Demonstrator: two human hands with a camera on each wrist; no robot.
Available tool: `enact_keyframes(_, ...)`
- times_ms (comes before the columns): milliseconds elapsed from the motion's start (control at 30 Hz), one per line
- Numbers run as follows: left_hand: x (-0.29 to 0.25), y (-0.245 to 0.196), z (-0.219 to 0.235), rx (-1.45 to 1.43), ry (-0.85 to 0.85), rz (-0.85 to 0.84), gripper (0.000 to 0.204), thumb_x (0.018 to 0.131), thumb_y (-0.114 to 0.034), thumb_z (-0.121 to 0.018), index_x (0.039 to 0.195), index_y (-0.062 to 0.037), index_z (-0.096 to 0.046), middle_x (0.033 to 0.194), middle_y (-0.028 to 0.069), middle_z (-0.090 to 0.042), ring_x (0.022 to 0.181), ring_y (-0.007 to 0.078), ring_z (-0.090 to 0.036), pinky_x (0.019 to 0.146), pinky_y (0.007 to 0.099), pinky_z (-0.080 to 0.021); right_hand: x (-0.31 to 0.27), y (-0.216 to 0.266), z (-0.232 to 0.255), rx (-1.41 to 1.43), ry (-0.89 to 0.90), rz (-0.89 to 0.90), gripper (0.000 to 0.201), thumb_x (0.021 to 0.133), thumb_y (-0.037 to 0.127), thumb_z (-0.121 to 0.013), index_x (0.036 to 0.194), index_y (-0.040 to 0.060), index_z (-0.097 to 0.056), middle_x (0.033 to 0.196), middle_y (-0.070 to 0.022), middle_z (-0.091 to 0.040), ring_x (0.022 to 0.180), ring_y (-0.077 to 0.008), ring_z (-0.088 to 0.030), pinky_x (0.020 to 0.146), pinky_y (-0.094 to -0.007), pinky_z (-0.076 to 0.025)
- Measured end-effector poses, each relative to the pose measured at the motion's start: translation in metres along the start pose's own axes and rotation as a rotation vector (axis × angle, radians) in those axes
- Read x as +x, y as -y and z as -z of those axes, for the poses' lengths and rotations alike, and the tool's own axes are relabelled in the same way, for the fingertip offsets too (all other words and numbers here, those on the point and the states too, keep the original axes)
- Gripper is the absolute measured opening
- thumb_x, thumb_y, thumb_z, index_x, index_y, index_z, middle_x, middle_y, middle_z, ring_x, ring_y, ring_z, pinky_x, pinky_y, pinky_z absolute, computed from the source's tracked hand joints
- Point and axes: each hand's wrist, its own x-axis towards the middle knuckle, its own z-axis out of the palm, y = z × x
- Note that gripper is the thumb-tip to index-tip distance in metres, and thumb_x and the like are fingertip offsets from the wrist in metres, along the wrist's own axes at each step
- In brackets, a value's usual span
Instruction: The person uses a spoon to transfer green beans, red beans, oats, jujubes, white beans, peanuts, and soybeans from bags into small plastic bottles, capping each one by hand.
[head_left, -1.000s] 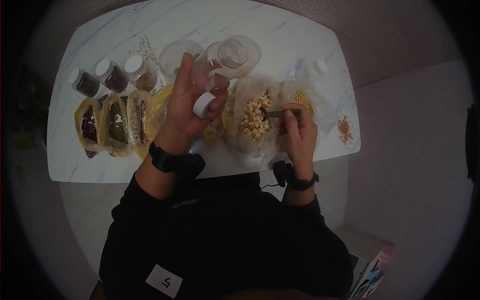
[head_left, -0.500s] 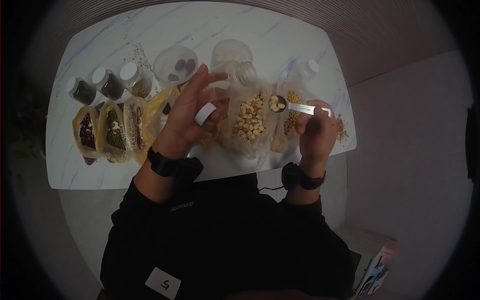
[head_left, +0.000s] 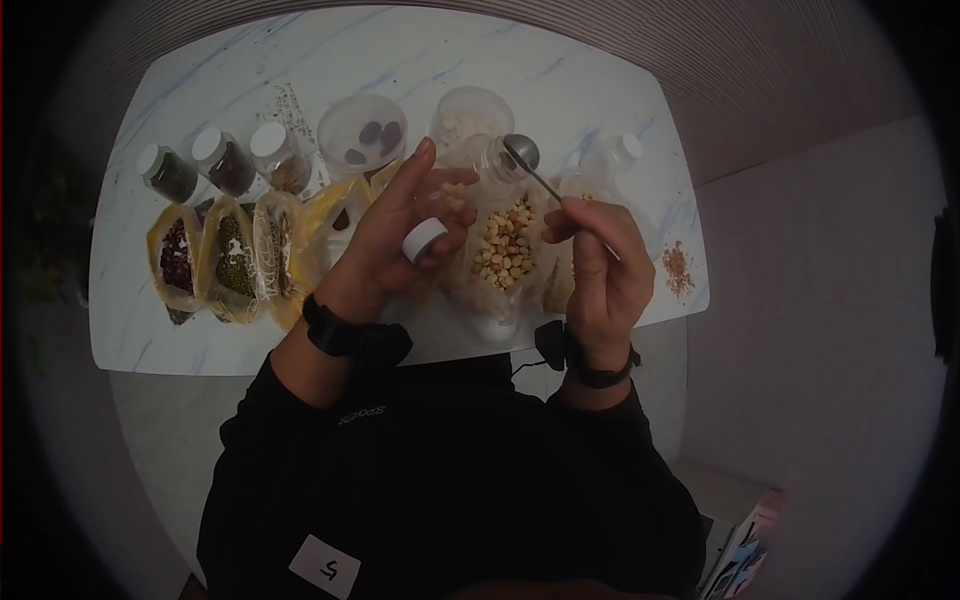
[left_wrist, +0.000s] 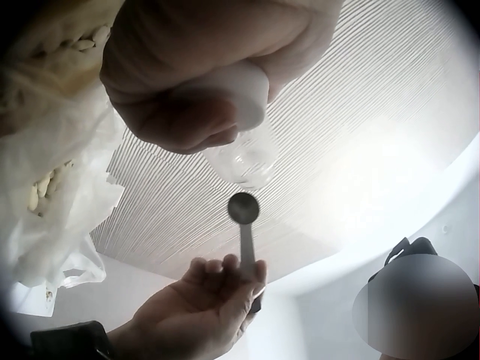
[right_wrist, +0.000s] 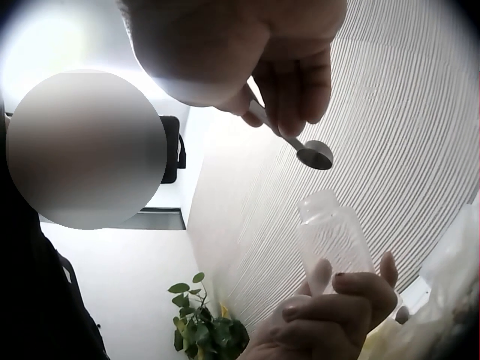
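Note:
My left hand point(head_left: 395, 225) grips a clear plastic jar point(right_wrist: 336, 240), its open mouth pointing up and toward the right hand. A white screw cap point(head_left: 425, 240) is tucked in the curled lower fingers of that same hand. My right hand point(head_left: 610, 265) pinches the handle of a metal measuring spoon point(right_wrist: 315, 154). The spoon's bowl is tipped right at the jar's mouth in the head view, just above it in the right wrist view. No seeds show on the side of the bowl facing the head camera. Below both hands lies an open bag of pale lotus seeds point(head_left: 507, 245).
Three white-lidded filled jars point(head_left: 210, 150) stand at the left, behind open bags of beans point(head_left: 237, 255). Two clear tubs point(head_left: 362, 105) sit farther back. Another capped jar point(head_left: 612, 152) stands back right, and reddish grains point(head_left: 678, 270) lie spilled by the right edge.
The spoon rose from the lotus seed bag with seeds in its bowl, then moved left and up to the jar's mouth and tipped. The left hand lowered the jar slightly.

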Motion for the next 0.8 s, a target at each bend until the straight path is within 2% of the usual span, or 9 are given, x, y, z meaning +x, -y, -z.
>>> enact_keyframes(67,0.001,0.000,0.001,-0.088,0.083,0.037,0.062,0.091,-0.065,-0.047,0.113,-0.0073,-0.054,0.079,0.0090,-0.058,0.048,0.0104,-0.047,0.037,0.0201,-0.033,0.002,0.002,0.001,-0.140,-0.071,0.213,0.018,0.097,0.006,-0.051,0.109,-0.0029,-0.062,0.088,-0.0111,-0.064,0.075,-0.0164,-0.061,0.068,-0.0278,-0.049)
enact_keyframes(100,0.001,0.000,0.002,-0.091,0.079,0.040,0.062,0.091,-0.065,-0.047,0.113,-0.0073,-0.054,0.079,0.0090,-0.058,0.048,0.0104,-0.047,0.037,0.0201,-0.033,0.001,0.003,0.004,-0.139,-0.070,0.208,0.018,0.097,0.006,-0.051,0.109,-0.0029,-0.062,0.088,-0.0111,-0.064,0.075,-0.0164,-0.061,0.068,-0.0278,-0.049)
enact_keyframes(200,-0.001,-0.003,0.002,-0.177,0.094,0.024,0.063,0.090,-0.066,-0.046,0.112,-0.0075,-0.053,0.078,0.0093,-0.057,0.047,0.0113,-0.045,0.036,0.0205,-0.031,-0.011,0.009,0.015,-0.025,-0.249,-0.092,0.016,0.096,0.007,-0.054,0.102,-0.0019,-0.065,0.084,-0.0122,-0.065,0.071,-0.0146,-0.063,0.062,-0.0254,-0.048)
enact_keyframes(233,-0.001,-0.004,0.001,-0.182,0.099,-0.009,0.064,0.090,-0.067,-0.046,0.113,-0.0077,-0.052,0.078,0.0095,-0.057,0.047,0.0117,-0.044,0.036,0.0206,-0.030,-0.014,0.006,0.016,-0.025,-0.251,-0.091,0.016,0.096,0.007,-0.054,0.102,-0.0019,-0.065,0.084,-0.0122,-0.065,0.071,-0.0146,-0.063,0.062,-0.0254,-0.048)
enact_keyframes(300,-0.001,-0.006,0.001,-0.188,0.105,-0.042,0.064,0.090,-0.067,-0.045,0.113,-0.0079,-0.051,0.078,0.0096,-0.057,0.047,0.0122,-0.043,0.036,0.0207,-0.029,-0.022,-0.004,0.016,-0.195,-0.095,-0.430,0.016,0.096,0.010,-0.056,0.100,-0.0011,-0.066,0.080,-0.0095,-0.067,0.068,-0.0126,-0.064,0.059,-0.0249,-0.048)
enact_keyframes(467,0.002,-0.001,0.003,-0.198,0.108,-0.034,0.063,0.090,-0.067,-0.047,0.113,-0.0080,-0.049,0.079,0.0099,-0.056,0.048,0.0130,-0.043,0.037,0.0210,-0.029,-0.035,-0.031,0.004,-0.321,-0.013,-0.456,0.017,0.097,0.014,-0.056,0.100,-0.0002,-0.066,0.074,-0.0065,-0.066,0.063,-0.0118,-0.063,0.059,-0.0248,-0.049)
enact_keyframes(567,0.002,-0.002,0.004,-0.193,0.097,-0.016,0.064,0.089,-0.067,-0.048,0.114,-0.0080,-0.049,0.079,0.0096,-0.057,0.048,0.0127,-0.044,0.037,0.0210,-0.029,-0.037,-0.038,-0.001,-0.099,0.065,-0.619,0.019,0.098,0.015,-0.054,0.102,-0.0003,-0.065,0.075,-0.0060,-0.066,0.063,-0.0102,-0.062,0.058,-0.0236,-0.048)
enact_keyframes(633,0.002,-0.002,0.005,-0.182,0.093,-0.032,0.064,0.089,-0.067,-0.048,0.114,-0.0080,-0.050,0.079,0.0095,-0.057,0.048,0.0127,-0.044,0.037,0.0210,-0.029,-0.043,-0.047,-0.004,0.169,0.014,-0.741,0.020,0.099,0.015,-0.051,0.104,0.0001,-0.064,0.075,-0.0055,-0.066,0.060,-0.0083,-0.059,0.055,-0.0220,-0.046)
enact_keyframes(800,0.001,-0.003,0.003,-0.164,0.085,-0.047,0.063,0.089,-0.067,-0.048,0.113,-0.0084,-0.051,0.079,0.0090,-0.057,0.048,0.0126,-0.045,0.037,0.0210,-0.029,-0.038,-0.050,0.025,0.293,-0.148,-0.803,0.023,0.100,0.019,-0.050,0.102,0.0004,-0.063,0.073,-0.0060,-0.065,0.056,-0.0080,-0.055,0.052,-0.0215,-0.044)
